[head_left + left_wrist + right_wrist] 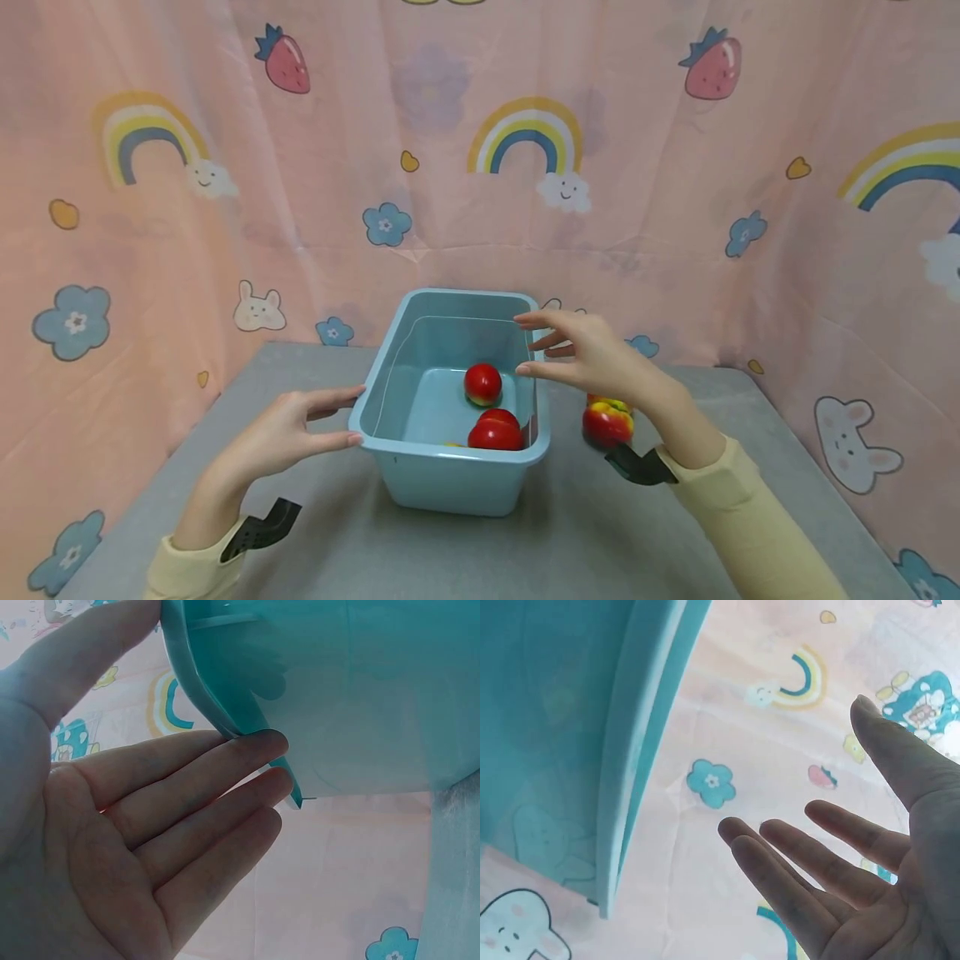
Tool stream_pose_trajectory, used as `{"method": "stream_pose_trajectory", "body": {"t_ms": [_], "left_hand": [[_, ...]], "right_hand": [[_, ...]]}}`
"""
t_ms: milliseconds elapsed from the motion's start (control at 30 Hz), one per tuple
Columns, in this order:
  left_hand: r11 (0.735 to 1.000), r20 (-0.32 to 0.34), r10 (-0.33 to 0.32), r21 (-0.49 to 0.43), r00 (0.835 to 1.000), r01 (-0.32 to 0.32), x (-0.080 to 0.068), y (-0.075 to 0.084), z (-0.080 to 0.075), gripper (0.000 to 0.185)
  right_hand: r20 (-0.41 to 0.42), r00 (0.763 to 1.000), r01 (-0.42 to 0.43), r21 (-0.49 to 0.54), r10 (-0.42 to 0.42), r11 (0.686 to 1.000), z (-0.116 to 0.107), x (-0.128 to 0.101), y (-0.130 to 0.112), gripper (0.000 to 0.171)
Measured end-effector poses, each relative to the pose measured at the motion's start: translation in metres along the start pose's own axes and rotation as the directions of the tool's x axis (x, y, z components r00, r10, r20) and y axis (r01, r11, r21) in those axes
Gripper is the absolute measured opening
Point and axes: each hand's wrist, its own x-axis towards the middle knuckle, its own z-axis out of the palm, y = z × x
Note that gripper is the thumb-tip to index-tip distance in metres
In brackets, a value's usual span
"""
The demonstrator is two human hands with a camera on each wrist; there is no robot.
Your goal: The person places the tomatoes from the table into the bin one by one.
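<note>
A light blue plastic bin (457, 479) stands on the table with its open top up. Straight fingers and the thumb of my left hand (294, 433) touch the bin's left rim near its front corner; the left wrist view has the fingertips (274, 742) against the outer wall. My right hand (592, 354) hovers at the right rim, fingers spread and nothing between them. Inside the bin lie a round red fruit (483, 384) and a second red fruit (496, 433) near the front wall, which hides part of it and of something yellow.
To the right of the bin, below my right forearm, sits a red and yellow fruit (608, 422), with another reddish thing (600, 398) partly hidden behind it. The grey table (337, 533) ends at a pink patterned curtain (315, 208) at the back and sides.
</note>
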Motion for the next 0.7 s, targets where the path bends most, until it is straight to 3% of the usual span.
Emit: {"method": "stream_pose_trajectory", "body": {"t_ms": [400,700], "left_hand": [[1.000,0.003,0.002,0.005,1.000,-0.002,-0.001,0.002,0.000,0.064],[1.000,0.004,0.003,0.005,1.000,-0.003,0.000,0.004,0.000,0.063]], "right_hand": [[-0.072,0.997,-0.034,-0.029,0.032,0.999,-0.005,-0.026,0.023,0.058],[-0.079,0.991,-0.112,-0.037,0.109,0.993,-0.005,-0.044,0.040,0.057]]}}
